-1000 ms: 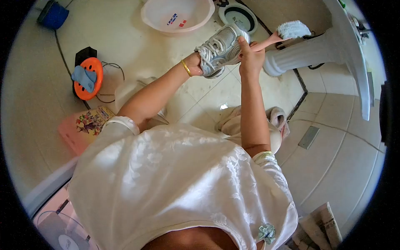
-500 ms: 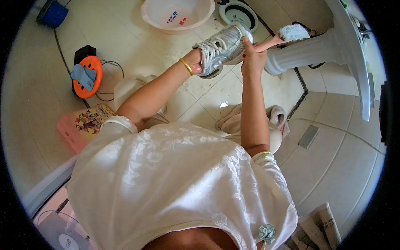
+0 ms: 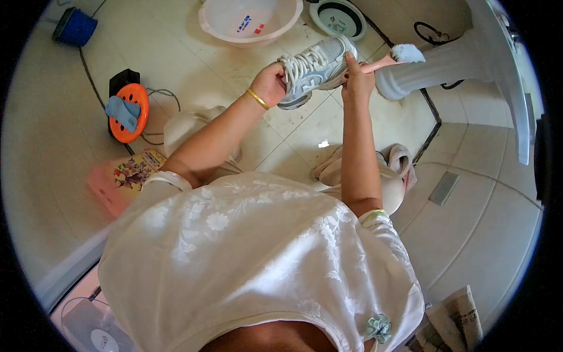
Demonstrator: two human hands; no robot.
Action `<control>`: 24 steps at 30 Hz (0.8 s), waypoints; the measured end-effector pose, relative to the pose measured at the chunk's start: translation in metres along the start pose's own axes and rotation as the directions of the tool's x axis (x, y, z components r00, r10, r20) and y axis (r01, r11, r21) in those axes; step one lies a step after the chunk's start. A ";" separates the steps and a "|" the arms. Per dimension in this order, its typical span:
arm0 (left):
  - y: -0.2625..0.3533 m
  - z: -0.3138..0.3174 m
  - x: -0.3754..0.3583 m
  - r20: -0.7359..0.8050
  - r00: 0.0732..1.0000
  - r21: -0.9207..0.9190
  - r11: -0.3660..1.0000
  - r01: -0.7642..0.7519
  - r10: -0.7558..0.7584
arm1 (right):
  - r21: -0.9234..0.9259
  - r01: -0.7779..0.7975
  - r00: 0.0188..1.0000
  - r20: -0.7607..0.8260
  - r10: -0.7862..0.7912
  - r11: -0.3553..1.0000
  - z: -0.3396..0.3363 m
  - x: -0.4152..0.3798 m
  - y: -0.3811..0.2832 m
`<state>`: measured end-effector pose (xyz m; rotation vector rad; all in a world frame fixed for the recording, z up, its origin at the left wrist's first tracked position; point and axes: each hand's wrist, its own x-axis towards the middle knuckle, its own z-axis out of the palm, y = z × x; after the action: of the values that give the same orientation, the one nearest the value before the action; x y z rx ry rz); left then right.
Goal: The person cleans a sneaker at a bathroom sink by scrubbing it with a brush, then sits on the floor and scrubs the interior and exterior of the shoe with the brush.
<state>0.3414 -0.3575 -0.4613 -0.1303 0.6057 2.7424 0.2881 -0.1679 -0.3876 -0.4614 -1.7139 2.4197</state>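
Observation:
A grey and white sneaker with thick white laces is held up between both hands, toe toward the upper right. My left hand, with a gold bracelet at the wrist, grips it at the heel end; some fingers are hidden behind or inside the shoe. My right hand is closed near the toe, its thumb pressed on the shoe's side. That same hand also holds a scrub brush by its pink handle. The white bristles point away to the right, off the shoe.
Ahead stands a pale pink basin, beside a round white and green scale-like object. A white pedestal rises at right. To the left are an orange disc with a blue cloth, a blue bucket and a pink board.
The sneaker has tilted slightly, showing more of its side, and the left hand's back has turned more into view. The brush stays in the right hand. The whole view has shifted a little.

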 end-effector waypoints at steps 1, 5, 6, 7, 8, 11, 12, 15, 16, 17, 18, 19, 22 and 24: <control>0.004 0.017 -0.003 -0.074 0.997 -0.005 0.999 0.037 -0.038 | -0.007 0.011 1.000 0.014 -0.011 1.000 0.000 -0.001 -0.002; 0.003 0.019 -0.008 -0.069 0.978 0.061 0.978 0.200 -0.196 | -0.022 -0.012 0.997 0.076 0.014 1.000 0.002 0.003 -0.006; 0.000 0.019 -0.008 -0.024 0.974 0.088 0.970 0.228 -0.227 | -0.034 0.001 0.998 0.060 0.001 0.999 0.003 0.001 -0.008; -0.002 0.019 -0.007 0.020 0.966 0.117 0.960 0.255 -0.259 | -0.046 0.013 0.999 0.045 -0.011 0.999 0.006 -0.003 -0.010; -0.002 0.020 -0.006 -0.075 0.961 0.129 0.953 0.274 -0.266 | -0.061 0.022 0.999 0.027 -0.021 0.998 0.009 -0.002 -0.012; 0.001 0.019 -0.006 -0.110 0.955 0.170 0.942 0.290 -0.275 | -0.032 -0.002 1.000 0.029 0.003 0.999 -0.001 0.002 -0.005; 0.004 0.022 -0.007 -0.157 0.960 0.126 0.960 0.251 -0.230 | -0.035 -0.010 1.000 0.022 0.011 0.999 -0.004 0.002 -0.003; 0.006 0.034 -0.004 -0.292 0.944 -0.010 0.987 0.162 -0.157 | -0.044 -0.020 1.000 0.003 0.020 0.999 -0.007 0.000 -0.005; 0.003 0.034 0.001 -0.320 0.931 -0.069 0.985 0.161 -0.175 | -0.054 -0.009 1.000 -0.006 0.009 0.999 -0.003 -0.004 -0.008; 0.000 0.033 0.005 -0.345 0.918 -0.129 0.979 0.158 -0.193 | -0.065 0.003 1.000 -0.015 -0.004 0.998 0.000 -0.006 -0.011; -0.001 0.035 0.006 -0.371 0.905 -0.186 0.971 0.148 -0.209 | -0.086 -0.005 1.000 0.002 0.005 0.996 0.000 -0.006 -0.013; 0.000 0.033 0.005 -0.326 0.920 -0.223 0.963 0.150 -0.218 | -0.081 0.004 1.000 0.008 -0.003 0.997 -0.001 -0.006 -0.012; 0.008 0.035 -0.004 -0.160 0.955 -0.292 0.936 0.197 -0.251 | -0.087 -0.007 0.999 0.034 0.010 0.996 0.005 -0.002 -0.008; 0.011 0.043 -0.012 -0.016 0.951 -0.275 0.915 0.294 -0.310 | -0.114 -0.068 0.996 0.042 0.073 0.991 0.009 0.002 -0.009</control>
<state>0.3482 -0.3526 -0.4165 -0.3417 0.1988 2.5085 0.2828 -0.1729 -0.3769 -0.4915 -1.8912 2.4086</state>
